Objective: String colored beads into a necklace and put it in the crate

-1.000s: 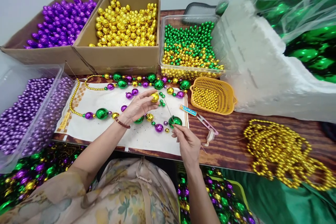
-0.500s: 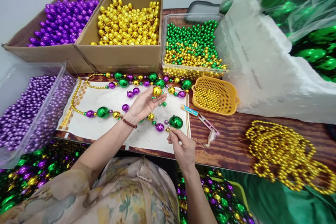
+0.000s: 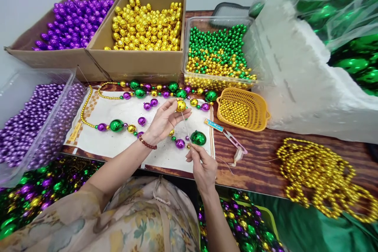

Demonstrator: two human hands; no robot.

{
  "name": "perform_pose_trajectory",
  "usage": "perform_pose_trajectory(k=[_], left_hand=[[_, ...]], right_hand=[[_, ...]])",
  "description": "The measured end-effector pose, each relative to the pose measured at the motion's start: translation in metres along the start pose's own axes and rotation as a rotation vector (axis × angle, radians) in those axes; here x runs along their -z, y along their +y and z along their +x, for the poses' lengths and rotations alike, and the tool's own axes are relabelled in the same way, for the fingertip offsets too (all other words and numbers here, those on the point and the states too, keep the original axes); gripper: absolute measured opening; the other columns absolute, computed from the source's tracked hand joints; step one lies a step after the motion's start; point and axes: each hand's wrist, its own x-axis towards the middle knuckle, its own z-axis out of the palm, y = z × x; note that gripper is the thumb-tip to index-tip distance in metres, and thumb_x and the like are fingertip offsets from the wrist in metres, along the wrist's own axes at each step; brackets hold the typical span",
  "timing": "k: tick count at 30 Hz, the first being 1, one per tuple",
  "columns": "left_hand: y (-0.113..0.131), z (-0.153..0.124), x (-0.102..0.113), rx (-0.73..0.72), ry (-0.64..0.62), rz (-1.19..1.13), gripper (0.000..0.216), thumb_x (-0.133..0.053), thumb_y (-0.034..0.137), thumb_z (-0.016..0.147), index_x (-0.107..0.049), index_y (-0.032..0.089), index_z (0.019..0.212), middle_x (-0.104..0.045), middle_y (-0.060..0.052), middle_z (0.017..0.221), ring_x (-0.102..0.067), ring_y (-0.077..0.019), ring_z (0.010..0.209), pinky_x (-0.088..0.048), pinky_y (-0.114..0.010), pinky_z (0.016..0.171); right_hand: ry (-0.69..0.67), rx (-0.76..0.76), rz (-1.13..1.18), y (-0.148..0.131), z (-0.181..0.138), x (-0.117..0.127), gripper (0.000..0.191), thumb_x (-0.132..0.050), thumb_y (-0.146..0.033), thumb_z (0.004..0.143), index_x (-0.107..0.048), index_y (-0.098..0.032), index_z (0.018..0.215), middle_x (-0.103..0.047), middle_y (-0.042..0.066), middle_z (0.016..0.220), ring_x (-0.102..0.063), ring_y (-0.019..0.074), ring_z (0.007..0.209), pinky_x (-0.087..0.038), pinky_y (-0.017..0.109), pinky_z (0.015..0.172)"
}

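Observation:
Between its fingertips my left hand (image 3: 165,120) pinches a shiny gold bead (image 3: 181,105) above the white cloth (image 3: 165,159). My right hand (image 3: 204,165) is closed on a long thin needle (image 3: 186,127), whose upper end meets the underside of that bead; whether it has gone in I cannot tell. Beneath both hands lies a bead strand with purple, gold and green beads, including a big green bead (image 3: 198,138). Part of this strand is hidden by my left hand and wrist. Loose purple beads (image 3: 142,121) rest on the cloth to the left.
Behind stand cardboard boxes of purple beads (image 3: 75,19) and gold beads (image 3: 147,23), plus a clear bin (image 3: 218,76). A yellow basket (image 3: 260,106), pink-handled snips (image 3: 234,141) and gold bead chains (image 3: 319,177) lie to the right. A purple-bead tub (image 3: 35,126) stands left.
My left hand and the gold bead sit slightly farther right and lower in the view. The right hand has shifted slightly left, still holding the needle against the bead.

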Motion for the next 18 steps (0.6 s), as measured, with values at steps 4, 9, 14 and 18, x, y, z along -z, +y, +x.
perform_pose_trajectory(k=[4, 9, 14, 18], left_hand=[[-0.007, -0.009, -0.005, -0.01, -0.035, 0.027, 0.026, -0.077, 0.028, 0.083, -0.066, 0.017, 0.104, -0.072, -0.004, 0.093, -0.074, -0.0208, 0.091, -0.053, -0.045, 0.1], [-0.01, -0.011, -0.006, -0.066, -0.054, 0.072, 0.03, -0.079, 0.029, 0.081, -0.066, 0.019, 0.106, -0.071, -0.004, 0.099, -0.073, -0.02, 0.09, -0.054, -0.045, 0.098], [-0.013, -0.013, -0.006, -0.03, -0.055, 0.107, 0.026, -0.078, 0.028, 0.081, -0.068, 0.02, 0.104, -0.07, -0.003, 0.1, -0.072, -0.0184, 0.088, -0.053, -0.043, 0.097], [-0.019, -0.015, -0.002, 0.054, -0.166, 0.292, 0.027, -0.079, 0.026, 0.08, -0.071, 0.02, 0.105, -0.07, -0.006, 0.107, -0.069, -0.0167, 0.091, -0.052, -0.035, 0.091]], right_hand=[[0.024, -0.019, 0.032, -0.002, 0.003, -0.005, 0.018, -0.055, -0.025, 0.097, -0.071, -0.017, 0.101, -0.066, -0.002, 0.064, -0.062, 0.0103, 0.052, -0.056, 0.021, 0.053], [0.014, -0.035, 0.053, -0.001, 0.004, -0.005, 0.019, -0.055, -0.028, 0.097, -0.07, -0.017, 0.1, -0.063, -0.003, 0.061, -0.058, 0.0097, 0.048, -0.052, 0.021, 0.05], [0.01, -0.046, 0.055, -0.003, 0.007, -0.004, 0.021, -0.055, -0.029, 0.097, -0.071, -0.017, 0.101, -0.062, -0.003, 0.06, -0.057, 0.0097, 0.048, -0.05, 0.021, 0.049], [0.058, -0.087, 0.119, -0.006, 0.018, -0.004, 0.02, -0.055, -0.031, 0.096, -0.07, -0.017, 0.097, -0.062, -0.002, 0.061, -0.057, 0.0103, 0.049, -0.051, 0.022, 0.049]])
